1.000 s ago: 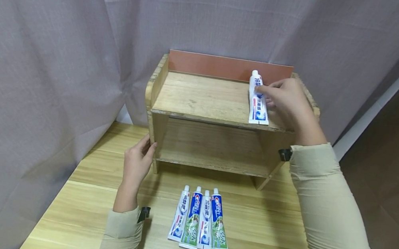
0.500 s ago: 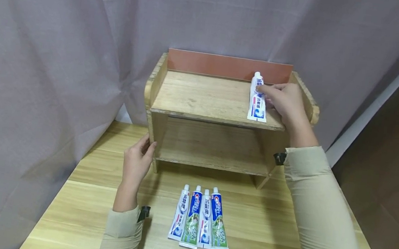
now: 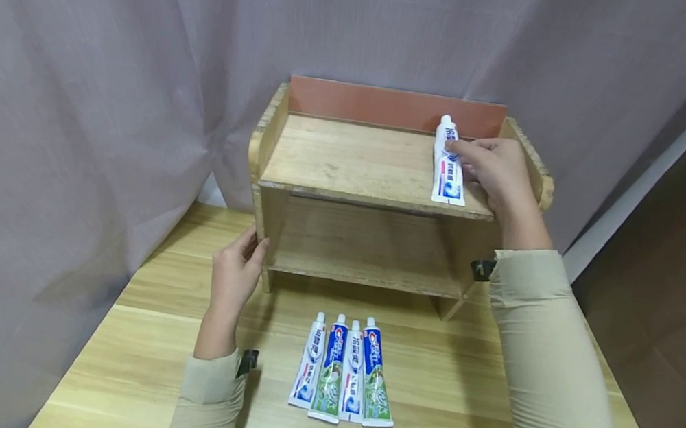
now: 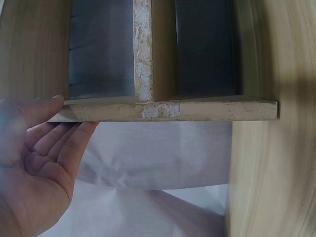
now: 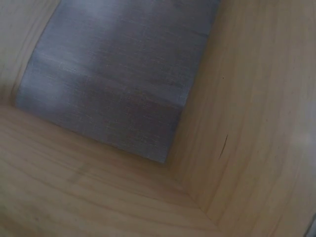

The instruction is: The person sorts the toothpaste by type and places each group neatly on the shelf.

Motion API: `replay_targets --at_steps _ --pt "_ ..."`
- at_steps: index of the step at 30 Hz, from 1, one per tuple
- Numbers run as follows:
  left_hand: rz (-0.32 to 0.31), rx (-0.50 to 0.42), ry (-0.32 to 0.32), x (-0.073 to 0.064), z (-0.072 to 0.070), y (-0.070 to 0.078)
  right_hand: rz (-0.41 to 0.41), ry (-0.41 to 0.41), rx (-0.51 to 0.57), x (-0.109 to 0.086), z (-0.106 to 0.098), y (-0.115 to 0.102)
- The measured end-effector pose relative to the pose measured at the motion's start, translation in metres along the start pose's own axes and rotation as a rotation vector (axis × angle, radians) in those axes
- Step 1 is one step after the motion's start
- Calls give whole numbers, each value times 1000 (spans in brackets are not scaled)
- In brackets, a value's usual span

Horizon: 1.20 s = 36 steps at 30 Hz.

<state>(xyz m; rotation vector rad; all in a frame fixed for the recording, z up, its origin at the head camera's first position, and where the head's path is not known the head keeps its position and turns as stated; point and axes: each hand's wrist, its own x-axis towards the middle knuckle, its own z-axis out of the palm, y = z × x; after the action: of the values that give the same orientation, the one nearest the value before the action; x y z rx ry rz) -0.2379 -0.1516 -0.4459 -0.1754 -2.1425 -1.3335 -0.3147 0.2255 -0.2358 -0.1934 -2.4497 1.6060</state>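
On the right part of the top shelf lies a white and blue toothpaste tube [image 3: 449,179], cap to the back. My right hand [image 3: 502,174] pinches it from the right, thumb on its face; the fingers behind are partly hidden. Low on the left side panel of the wooden shelf unit [image 3: 348,159], my left hand [image 3: 234,276] grips the edge. In the left wrist view, the thumb is on one face of that panel [image 4: 212,111] and the fingers are on the other. The right wrist view shows only the unit's inner boards [image 5: 256,98] and grey cloth, no hand.
Several toothpaste tubes [image 3: 330,378] lie side by side on the wooden table [image 3: 137,353] before the unit, white ones alternating with blue-green ones. A reddish back strip [image 3: 390,108] and raised side panels bound the top shelf. Grey curtain [image 3: 361,30] hangs behind.
My right hand has come down a little toward the top shelf, and the tube has shifted slightly right. The left hand stays on the side panel. The head view has tilted slightly.
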Motion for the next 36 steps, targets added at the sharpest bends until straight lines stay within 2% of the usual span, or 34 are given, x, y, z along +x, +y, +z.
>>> replay_targets --at_steps 6,15,36 --pt "11 -10 -3 1 -1 1 0 6 -19 1 2 -3" --pt "-11 -31 -21 -2 2 4 -5 56 -190 -2 -1 1" --pt "-17 -41 -22 -2 7 4 1 95 -296 -5 -5 5"
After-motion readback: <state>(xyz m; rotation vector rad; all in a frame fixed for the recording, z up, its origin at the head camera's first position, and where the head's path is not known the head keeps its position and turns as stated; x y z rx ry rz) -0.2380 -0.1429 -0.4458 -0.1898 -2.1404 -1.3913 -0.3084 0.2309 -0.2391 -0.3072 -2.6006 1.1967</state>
